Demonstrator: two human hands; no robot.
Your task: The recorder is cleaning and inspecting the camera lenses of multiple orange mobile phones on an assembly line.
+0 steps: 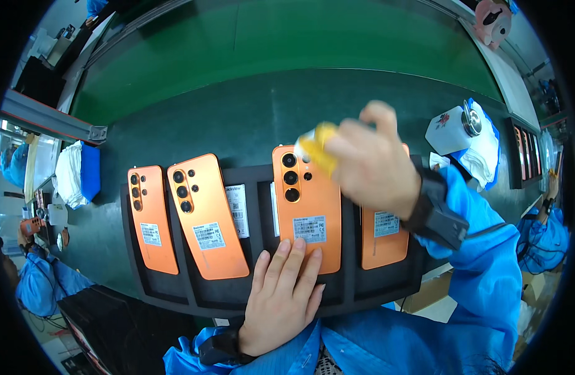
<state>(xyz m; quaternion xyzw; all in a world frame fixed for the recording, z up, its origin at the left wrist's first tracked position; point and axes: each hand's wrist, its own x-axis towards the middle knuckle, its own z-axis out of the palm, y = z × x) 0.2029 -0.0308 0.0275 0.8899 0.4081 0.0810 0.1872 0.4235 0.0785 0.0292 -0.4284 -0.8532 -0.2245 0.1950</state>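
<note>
Several orange smartphones, camera side up, lie on a black compartment tray [262, 289]. My left hand [280, 306] is open, its fingertips laid flat on the lower part of one phone [318, 209], just below its white label. Over the top of that phone, my right hand [368, 165] is blurred by motion, its fingers closed in a pinch. Yellow finger covers [323, 150] show on its fingertips, with a small white cloth [304, 147] at their tips beside the camera rings. My right hand partly hides another phone [387, 240]. Two more phones [153, 219] [209, 215] lie to the left.
A white pump bottle [453, 129] with a metal top stands at the right by white cloths [484, 140]. A blue bin [89, 172] with white cloths is at the left. A black tray of phones [526, 153] sits far right. Co-workers in blue sleeves appear at both edges.
</note>
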